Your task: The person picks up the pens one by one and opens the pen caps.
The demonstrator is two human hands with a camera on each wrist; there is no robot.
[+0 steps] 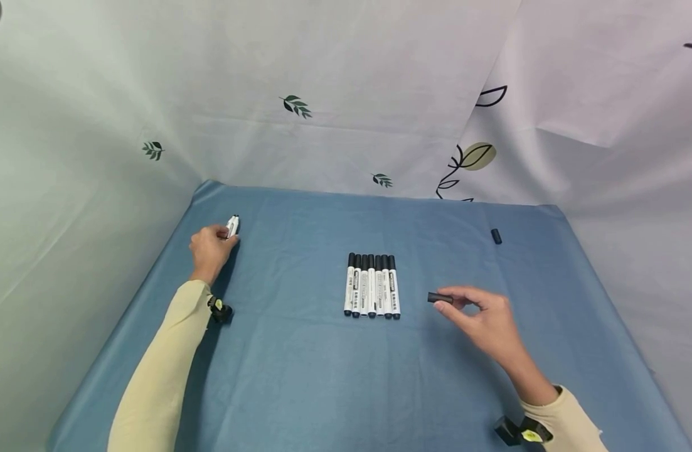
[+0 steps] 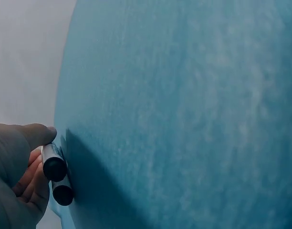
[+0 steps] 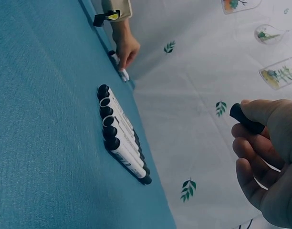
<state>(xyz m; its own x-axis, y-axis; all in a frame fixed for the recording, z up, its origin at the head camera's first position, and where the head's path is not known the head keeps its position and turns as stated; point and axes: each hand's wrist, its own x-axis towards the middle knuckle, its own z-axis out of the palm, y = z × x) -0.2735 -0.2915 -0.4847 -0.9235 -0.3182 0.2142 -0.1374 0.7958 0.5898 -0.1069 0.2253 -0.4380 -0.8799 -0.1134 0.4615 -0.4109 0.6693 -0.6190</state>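
Observation:
At the far left of the table, my left hand (image 1: 210, 248) pinches a white marker (image 1: 233, 226) between thumb and fingers. In the left wrist view, two black marker ends show, one marker (image 2: 54, 167) by the thumb and a second marker (image 2: 63, 192) close against it. Whether the fingers grip both, I cannot tell. Small dark tips show at the far ends of these markers in the head view. To the right of the table's middle, my right hand (image 1: 484, 317) holds a black marker cap (image 3: 246, 119) between thumb and index finger, raised above the cloth.
Several black-capped white markers (image 1: 371, 285) lie side by side in a row mid-table. Another black cap (image 1: 495, 236) lies at the back right. A blue cloth (image 1: 312, 376) covers the table, with pale printed curtains (image 1: 351, 144) hanging behind and at the sides.

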